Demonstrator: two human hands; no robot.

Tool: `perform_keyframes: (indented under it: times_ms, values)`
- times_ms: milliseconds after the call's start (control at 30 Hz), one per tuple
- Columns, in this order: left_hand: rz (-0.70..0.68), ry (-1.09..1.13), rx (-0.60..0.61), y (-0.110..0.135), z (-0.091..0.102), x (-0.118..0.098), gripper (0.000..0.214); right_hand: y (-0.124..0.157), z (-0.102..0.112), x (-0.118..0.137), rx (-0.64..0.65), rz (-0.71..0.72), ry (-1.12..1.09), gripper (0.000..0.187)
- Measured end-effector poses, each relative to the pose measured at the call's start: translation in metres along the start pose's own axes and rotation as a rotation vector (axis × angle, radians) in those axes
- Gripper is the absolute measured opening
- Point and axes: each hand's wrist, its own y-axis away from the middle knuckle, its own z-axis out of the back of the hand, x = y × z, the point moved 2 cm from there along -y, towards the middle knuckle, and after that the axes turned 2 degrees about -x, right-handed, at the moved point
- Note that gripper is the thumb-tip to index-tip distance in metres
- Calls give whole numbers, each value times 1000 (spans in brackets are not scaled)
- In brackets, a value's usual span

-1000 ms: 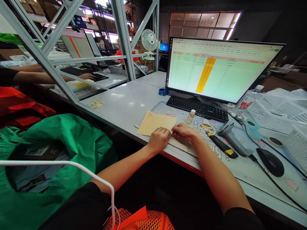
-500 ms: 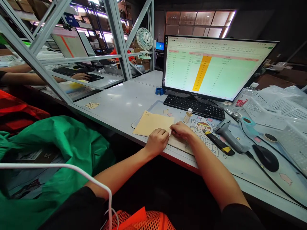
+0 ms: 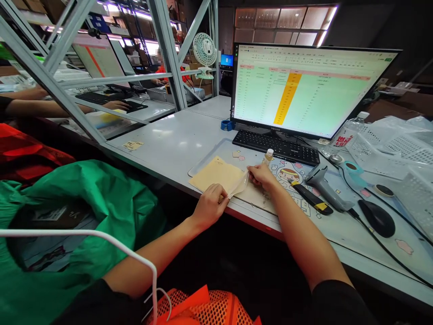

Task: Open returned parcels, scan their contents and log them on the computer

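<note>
Desk mat below, left hand and right hand pinching a kraft envelope

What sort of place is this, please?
Probably a warehouse order-handling or packing station: metal shelving holds cardboard boxes behind the desk, a handheld barcode scanner lies on the desk, and a monitor shows a spreadsheet.

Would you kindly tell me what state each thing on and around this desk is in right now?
Kraft envelope, flat on the desk mat.
Pale strip, curling up at the envelope's end.
Left hand, on the envelope's near edge.
Right hand, fingers at the strip.
Monitor, on, showing a spreadsheet.
Small bottle, upright.
Barcode scanner, lying on the mat.
Green bag, open.
</note>
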Motion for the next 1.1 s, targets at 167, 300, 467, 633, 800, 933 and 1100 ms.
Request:
perform_keyframes:
  times_ms: [167, 300, 467, 633, 800, 933, 1100]
  values:
    - [14, -2, -42, -2, -3, 2, 16, 11, 23, 13, -128, 120, 144, 36]
    - [-57, -4, -130, -2, -7, 3, 16, 27, 25, 23, 19, 204, 216, 25]
    - [-30, -52, -111, -4, -14, -1, 17, 40, -2, 26, 230, 664, 348, 12]
    - [-138, 19, 215, -23, -7, 5, 9, 31, -13, 15, 278, 786, 488, 22]
    - [148, -55, 223, -57, 22, 49, 25, 17, -4, -6, 274, 592, 565, 16]
    - [467, -401, 255, -77, 40, 92, 47, 13, -1, -11, 268, 658, 611, 13]
    - [574, -464, 353, -85, 41, 112, 54, 14, -8, -3, 174, 674, 667, 18]
